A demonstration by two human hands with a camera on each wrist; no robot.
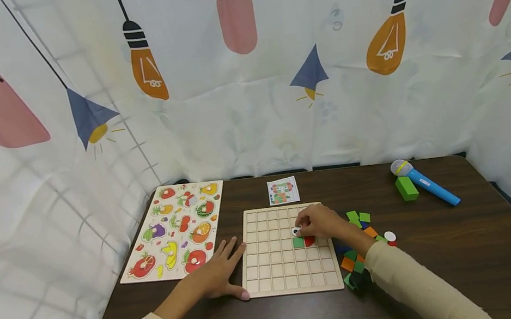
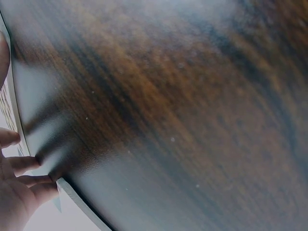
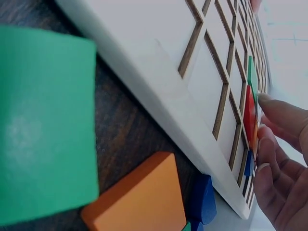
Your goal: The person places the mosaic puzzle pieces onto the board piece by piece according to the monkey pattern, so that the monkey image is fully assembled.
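A wooden grid board [image 1: 271, 273] lies on the dark table, with a green square tile [image 1: 299, 242] and a red piece [image 1: 309, 241] in its cells. Just above the green tile, my right hand [image 1: 320, 220] pinches a small white round piece with a black centre [image 1: 295, 231] between thumb and fingers. In the right wrist view the right hand [image 3: 284, 159] partly hides that spot, where the red piece [image 3: 249, 113] shows edge-on. My left hand [image 1: 217, 271], fingers spread, touches the board's left edge; in the left wrist view the left hand [image 2: 17, 187] appears only at the border.
Loose coloured tiles [image 1: 349, 263] lie right of the board, beside a white disc [image 1: 389, 236]. Behind the board is a pattern card [image 1: 283, 191]. A fruit-picture board [image 1: 172, 232] lies left. Far right are a blue toy microphone [image 1: 430, 185] and a green block [image 1: 406, 188].
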